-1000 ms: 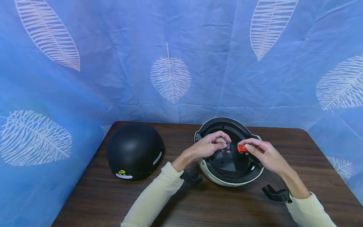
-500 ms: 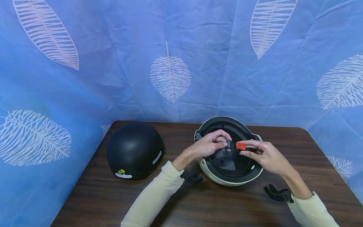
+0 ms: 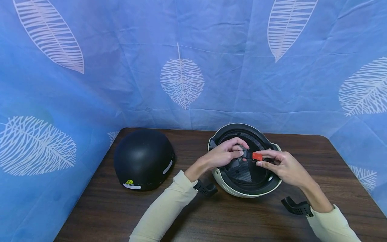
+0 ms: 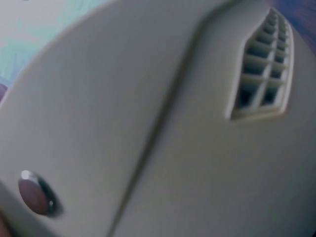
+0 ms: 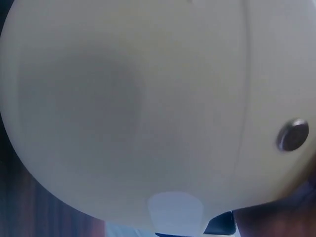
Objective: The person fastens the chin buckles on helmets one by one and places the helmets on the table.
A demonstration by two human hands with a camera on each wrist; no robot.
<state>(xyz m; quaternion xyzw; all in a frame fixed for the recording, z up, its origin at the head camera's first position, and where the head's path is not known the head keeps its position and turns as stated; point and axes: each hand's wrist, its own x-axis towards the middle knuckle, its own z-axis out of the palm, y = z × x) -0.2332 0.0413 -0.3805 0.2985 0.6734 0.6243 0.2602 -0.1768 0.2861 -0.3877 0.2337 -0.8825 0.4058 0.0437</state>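
A cream-shelled helmet (image 3: 231, 191) lies upside down on the table, its black lining facing up. Over its opening, my left hand (image 3: 222, 156) pinches the black part of a strap buckle (image 3: 245, 154) between thumb and fingers. My right hand (image 3: 281, 165) holds the buckle's red end (image 3: 257, 156) at the fingertips, thumb below and index finger above. The black and red parts sit end to end; whether they are locked cannot be seen. Both wrist views show only the helmet's outer shell, with a slatted vent (image 4: 264, 69) in the left and a rivet (image 5: 293, 135) in the right.
A black helmet (image 3: 143, 159) rests dome up on the left of the dark wooden table (image 3: 242, 218). Behind the table hangs a blue cloth (image 3: 217, 84) with white leaf prints. Each wrist wears a black camera mount (image 3: 296, 205).
The right thumb has slid from the face of the red buckle end to below it. The red end shifted slightly left, closer to the black part. My left hand barely moved.
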